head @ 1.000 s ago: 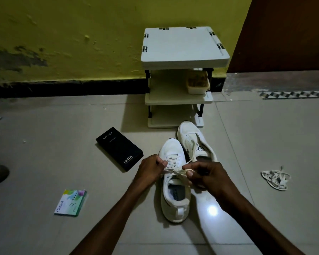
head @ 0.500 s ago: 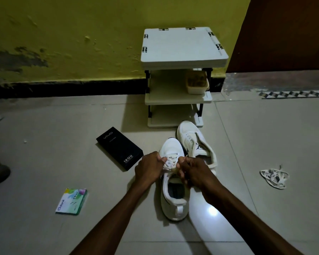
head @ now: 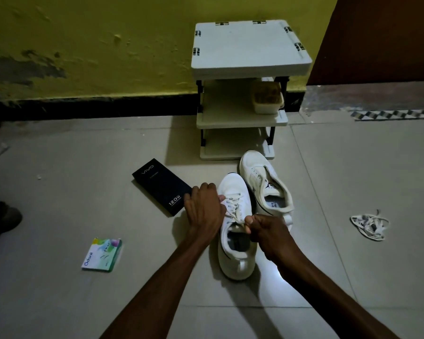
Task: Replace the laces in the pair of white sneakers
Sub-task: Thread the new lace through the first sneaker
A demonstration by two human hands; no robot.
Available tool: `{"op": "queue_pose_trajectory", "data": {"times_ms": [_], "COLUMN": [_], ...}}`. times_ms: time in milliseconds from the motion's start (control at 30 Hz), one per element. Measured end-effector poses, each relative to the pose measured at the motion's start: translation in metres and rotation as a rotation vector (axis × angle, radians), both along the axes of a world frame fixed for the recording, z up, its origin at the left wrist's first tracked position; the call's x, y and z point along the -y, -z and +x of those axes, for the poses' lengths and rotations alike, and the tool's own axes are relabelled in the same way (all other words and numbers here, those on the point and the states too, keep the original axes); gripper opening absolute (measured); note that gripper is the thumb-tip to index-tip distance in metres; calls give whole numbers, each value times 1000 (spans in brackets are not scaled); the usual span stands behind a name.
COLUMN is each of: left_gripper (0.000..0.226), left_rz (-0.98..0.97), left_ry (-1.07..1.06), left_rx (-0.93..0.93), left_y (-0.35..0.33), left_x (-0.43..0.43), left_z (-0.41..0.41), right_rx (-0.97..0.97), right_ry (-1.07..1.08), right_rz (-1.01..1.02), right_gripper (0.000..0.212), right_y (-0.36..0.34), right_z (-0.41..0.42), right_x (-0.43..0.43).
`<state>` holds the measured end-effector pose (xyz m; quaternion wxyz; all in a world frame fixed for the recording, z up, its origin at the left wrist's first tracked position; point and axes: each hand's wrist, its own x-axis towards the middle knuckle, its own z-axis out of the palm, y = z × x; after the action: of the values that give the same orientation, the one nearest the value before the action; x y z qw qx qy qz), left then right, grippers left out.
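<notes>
Hands [head: 204,208] [head: 267,232] on lace [head: 234,208]; tub [head: 267,101] on shelf [head: 228,116]

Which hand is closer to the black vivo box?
Left. The left hand sits right beside the black vivo box; the right hand is beyond the laced sneaker.

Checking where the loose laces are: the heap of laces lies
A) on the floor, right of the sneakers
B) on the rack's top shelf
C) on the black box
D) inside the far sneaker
A: the loose laces lie heaped on the floor tile, off to the right of the far sneaker and apart from it.
</notes>
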<state>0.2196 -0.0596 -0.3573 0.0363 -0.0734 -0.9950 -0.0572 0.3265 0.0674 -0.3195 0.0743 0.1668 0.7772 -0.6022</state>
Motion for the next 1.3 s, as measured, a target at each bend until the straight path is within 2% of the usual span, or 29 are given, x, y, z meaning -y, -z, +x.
{"op": "queue_pose_trajectory", "data": {"times_ms": [433, 567, 667, 767, 800, 867, 900, 1000, 1100, 1200, 1300], "left_gripper": [33, 34, 33, 37, 41, 49, 55, 57, 46, 42, 40], "left_rz": [0, 14, 201, 361, 381, 414, 383, 243, 282, 261, 271], "left_ry": [-35, -42, -35, 0, 19, 71, 116, 184, 119, 99, 57], "left_rx": [61, 133, 331, 486, 542, 684, 715, 597, 521, 469, 444], "left_y": [1, 4, 4, -11, -16, -21, -21, -14, -11, -12, -12], "left_x": [-3, -4, 7, 20, 23, 27, 27, 26, 23, 23, 21], "left_z": [0, 3, 0, 4, 8, 20, 27, 39, 33, 12, -10], "right_rx": [6, -2, -23, -102, -110, -36, 12, -5, -84, -35, -65], "right_ry": [21, 15, 9, 64, 51, -82, -156, -314, -341, -344, -323], "right_rz": [-27, 84, 69, 222, 329, 517, 542, 554, 656, 773, 662], "right_gripper": [41, 41, 35, 9, 11, 42, 50, 48, 45, 51, 48], "right_y": [13, 21, 13, 9, 7, 9, 13, 31, 39, 33, 32], "right_z": [8, 18, 24, 23, 21, 19, 16, 5, -18, -46, -71], "right_x": [0, 3, -2, -12, -14, -16, -16, -14, -9, -4, -1]}}
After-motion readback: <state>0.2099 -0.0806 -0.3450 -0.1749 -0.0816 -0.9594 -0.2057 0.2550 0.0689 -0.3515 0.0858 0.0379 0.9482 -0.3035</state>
